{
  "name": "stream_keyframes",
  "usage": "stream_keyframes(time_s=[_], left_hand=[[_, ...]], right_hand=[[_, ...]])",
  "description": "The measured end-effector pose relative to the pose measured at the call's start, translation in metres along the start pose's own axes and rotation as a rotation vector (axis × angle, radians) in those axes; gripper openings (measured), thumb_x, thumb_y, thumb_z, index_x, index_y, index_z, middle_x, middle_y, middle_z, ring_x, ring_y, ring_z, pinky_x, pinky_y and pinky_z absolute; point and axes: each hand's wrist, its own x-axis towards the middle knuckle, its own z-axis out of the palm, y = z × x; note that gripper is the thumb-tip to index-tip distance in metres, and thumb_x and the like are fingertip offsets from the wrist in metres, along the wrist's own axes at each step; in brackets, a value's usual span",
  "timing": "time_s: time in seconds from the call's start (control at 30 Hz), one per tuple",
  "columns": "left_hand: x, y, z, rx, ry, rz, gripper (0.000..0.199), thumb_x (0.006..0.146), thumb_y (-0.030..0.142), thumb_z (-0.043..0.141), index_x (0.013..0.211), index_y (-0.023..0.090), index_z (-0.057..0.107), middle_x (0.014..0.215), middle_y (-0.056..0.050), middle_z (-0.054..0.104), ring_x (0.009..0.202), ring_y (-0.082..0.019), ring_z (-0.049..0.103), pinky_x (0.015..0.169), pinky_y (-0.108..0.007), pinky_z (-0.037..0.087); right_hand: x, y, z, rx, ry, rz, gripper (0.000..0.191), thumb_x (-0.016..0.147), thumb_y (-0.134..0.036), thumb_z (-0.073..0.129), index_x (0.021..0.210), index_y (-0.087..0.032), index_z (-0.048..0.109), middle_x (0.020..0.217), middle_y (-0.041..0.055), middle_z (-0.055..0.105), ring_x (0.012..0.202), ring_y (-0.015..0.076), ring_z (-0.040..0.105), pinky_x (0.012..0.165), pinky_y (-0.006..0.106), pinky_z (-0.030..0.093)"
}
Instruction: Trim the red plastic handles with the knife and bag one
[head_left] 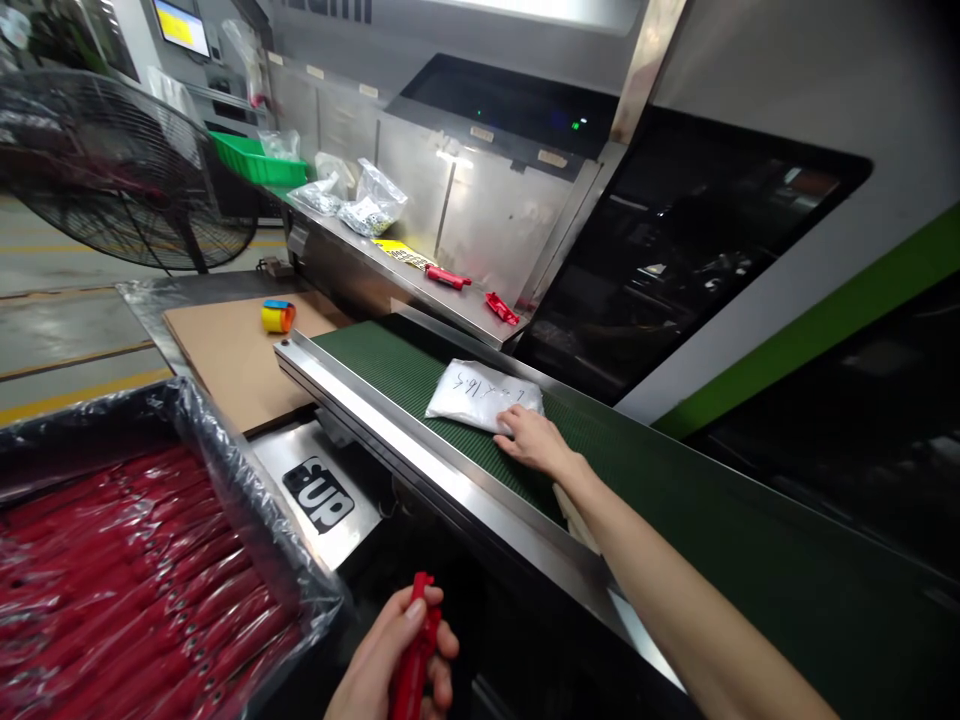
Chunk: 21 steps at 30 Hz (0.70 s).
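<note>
My left hand (401, 650) is at the bottom centre, its fingers wrapped round a red plastic part (417, 640) that points upward. Over the green conveyor belt (375, 358), my right hand (531, 438) reaches out with its fingertips on the near right corner of a white plastic packet (476, 396). The packet lies flat on the belt and has handwriting on top. A pale strip (576, 518) shows under my right wrist at the belt's edge.
A black-lined box (259, 490) of wrapped red parts stands lower left. Beyond the belt, a metal shelf (337, 245) bears clear bags and two red pieces (501, 308). Cardboard (225, 350) holds a yellow-and-blue roll (277, 317). A fan (127, 180) stands far left.
</note>
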Motion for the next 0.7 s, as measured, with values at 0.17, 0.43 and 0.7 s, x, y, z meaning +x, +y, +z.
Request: stream_keyframes(time_s=[0.17,0.43,0.7], left_hand=[[-0.002,0.001,0.004,0.036,-0.017,0.039,0.055,0.075,0.057,0.070,0.108,0.019,0.047,0.070,-0.002,0.066,0.052,-0.017,0.061,0.041,-0.021,0.039],[-0.012,0.000,-0.002,0.057,0.022,0.061,0.052,0.080,0.055,0.065,0.111,0.018,0.045,0.071,-0.002,0.065,0.047,-0.013,0.055,0.038,-0.019,0.034],[-0.014,0.001,0.019,0.103,-0.005,0.048,0.042,0.086,0.048,0.059,0.111,0.017,0.047,0.074,-0.002,0.063,0.051,-0.013,0.054,0.037,-0.020,0.039]], right_hand=[[0.011,-0.016,0.009,-0.124,-0.046,-0.020,0.031,0.094,-0.035,0.059,0.116,-0.013,0.059,0.116,0.0092,0.060,0.103,0.0210,0.061,0.088,0.042,0.053],[-0.036,-0.016,-0.002,-0.075,-0.058,-0.170,0.024,0.095,-0.034,0.058,0.107,-0.013,0.062,0.107,0.0065,0.063,0.096,0.0183,0.062,0.085,0.039,0.053],[-0.066,0.005,-0.015,0.302,-0.005,-0.169,0.021,0.095,-0.034,0.058,0.097,-0.014,0.064,0.097,0.0036,0.065,0.088,0.0152,0.063,0.082,0.036,0.053]])
